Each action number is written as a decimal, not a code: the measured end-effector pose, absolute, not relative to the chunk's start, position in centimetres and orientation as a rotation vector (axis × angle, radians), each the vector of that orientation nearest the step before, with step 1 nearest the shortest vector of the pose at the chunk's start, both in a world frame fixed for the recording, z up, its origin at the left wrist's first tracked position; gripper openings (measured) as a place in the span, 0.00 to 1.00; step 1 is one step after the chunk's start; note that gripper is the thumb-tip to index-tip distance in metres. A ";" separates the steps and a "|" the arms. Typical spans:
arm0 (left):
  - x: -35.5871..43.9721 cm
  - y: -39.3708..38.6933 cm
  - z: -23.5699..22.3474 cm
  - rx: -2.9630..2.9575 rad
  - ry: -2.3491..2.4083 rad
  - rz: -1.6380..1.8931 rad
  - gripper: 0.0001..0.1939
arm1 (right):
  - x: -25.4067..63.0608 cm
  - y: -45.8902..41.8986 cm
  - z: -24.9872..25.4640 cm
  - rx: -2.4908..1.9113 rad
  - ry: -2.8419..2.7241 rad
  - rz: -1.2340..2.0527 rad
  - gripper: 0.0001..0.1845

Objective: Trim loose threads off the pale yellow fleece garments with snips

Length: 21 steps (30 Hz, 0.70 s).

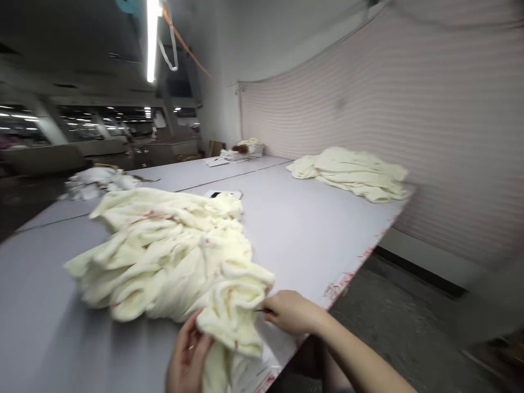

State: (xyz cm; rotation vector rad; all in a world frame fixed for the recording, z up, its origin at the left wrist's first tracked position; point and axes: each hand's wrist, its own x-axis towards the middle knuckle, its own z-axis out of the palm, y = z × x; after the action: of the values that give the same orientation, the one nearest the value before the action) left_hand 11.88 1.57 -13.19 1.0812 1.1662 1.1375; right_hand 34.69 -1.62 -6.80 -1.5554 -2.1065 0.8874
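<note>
A heap of cream-yellow soft cloth [164,262] with small reddish marks lies bunched on the near left of the table. One end of the cloth hangs toward me at the table's front edge. My left hand [188,352] is closed on the near fold, its thumb and fingers pinching the cloth; a ring shows on one finger. Right beside the same end, my right hand [292,312] is closed, with a thin dark tip sticking out toward the cloth. What that hand holds is mostly hidden by its fingers.
The pale table [303,218] has red marks along its right edge. A second cream cloth pile [352,173] lies at the far right by a striped hanging sheet [368,103]. White cloths [100,181] lie at the left, and folded stacks [241,153] at the back.
</note>
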 end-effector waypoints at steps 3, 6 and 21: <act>13.7 1.0 -12.7 1.039 1.072 1.241 0.29 | 35.3 -3.9 -6.4 -1.412 -2.034 1.122 0.15; 14.9 0.4 -12.3 1.062 1.070 1.277 0.23 | 33.9 -3.8 -6.2 -1.339 -1.873 1.082 0.11; 13.1 -2.0 -14.8 1.253 1.228 1.446 0.15 | 29.7 -1.5 -10.0 -1.390 -1.946 0.693 0.10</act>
State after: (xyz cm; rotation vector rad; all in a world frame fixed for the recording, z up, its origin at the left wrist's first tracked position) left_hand 13.13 -1.99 -14.76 1.2531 1.2280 1.4462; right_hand 29.70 -1.50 -9.96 -1.3900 -1.9459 0.6934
